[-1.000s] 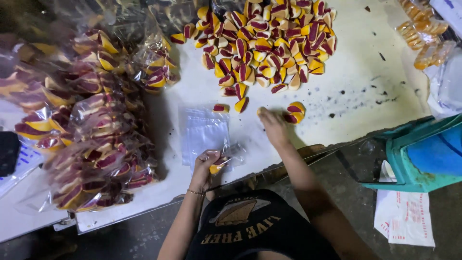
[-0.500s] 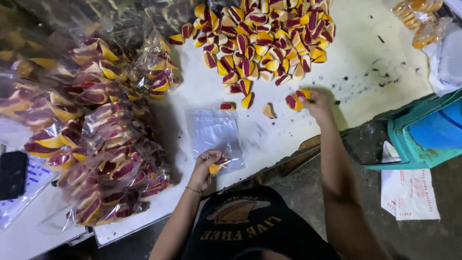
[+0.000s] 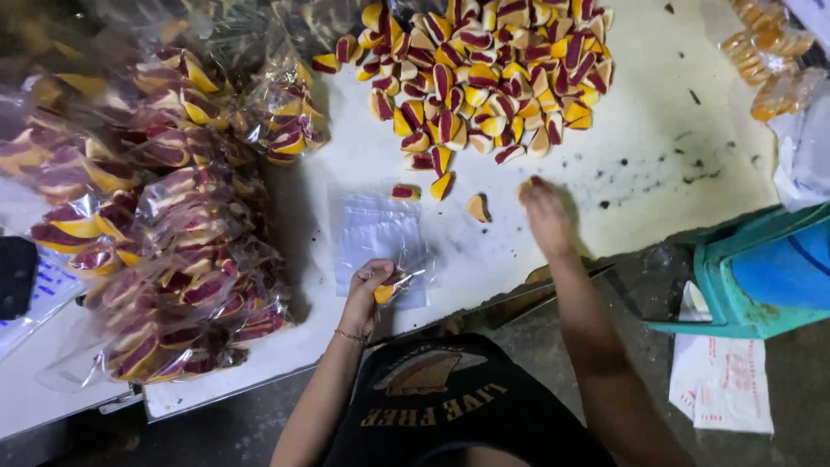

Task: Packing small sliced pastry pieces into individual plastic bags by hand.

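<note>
Your left hand (image 3: 370,290) pinches a yellow wedge (image 3: 386,292) in a clear bag (image 3: 380,242) below the wedge heap (image 3: 484,73), while your right hand's (image 3: 546,216) grip (state unclear) could knock the loose wedge (image 3: 477,207) toward the table (image 3: 657,112) edge.

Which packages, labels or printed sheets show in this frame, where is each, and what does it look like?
Filled bags: heaped left on the table, clear plastic, yellow and maroon wedges inside.
Empty bags: flat clear stack before the left hand.
Small packets: top right, clear, orange contents.
Printed paper: floor at right, white, red marks.
Printed sheet: far left, white, blue print.
</note>
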